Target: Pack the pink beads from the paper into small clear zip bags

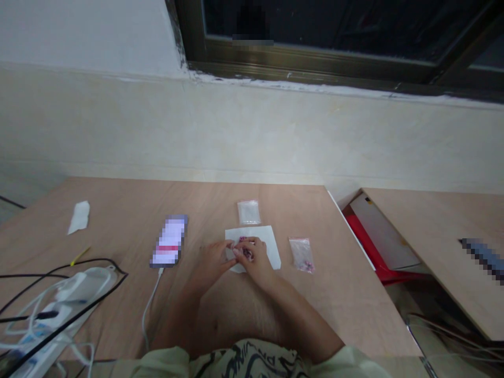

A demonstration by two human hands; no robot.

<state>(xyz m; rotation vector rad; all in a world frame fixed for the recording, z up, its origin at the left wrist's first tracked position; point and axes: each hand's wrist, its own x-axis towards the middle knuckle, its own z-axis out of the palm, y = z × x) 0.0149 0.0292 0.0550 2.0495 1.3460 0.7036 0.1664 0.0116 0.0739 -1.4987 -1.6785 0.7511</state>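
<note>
Over a white sheet of paper (272,247), my left hand (212,262) and my right hand (255,262) meet with fingertips together. Between and beneath the fingers show small pink and dark-red pieces (246,253), too small to name, perhaps beads. Both hands have their fingers bent in a pinch; what exactly sits in each is hidden. Right of the paper lies a clear zip bag (301,254) with a few pink pieces at its bottom. Behind the paper rests another clear bag (249,212) with whitish contents.
A phone (170,241) on a white charging cable (151,299) lies to the left. Near the front left is a white power strip (79,294) with tangled black and white cables. A white scrap (79,217) lies at the back left. A gap separates a second table (441,236) at right.
</note>
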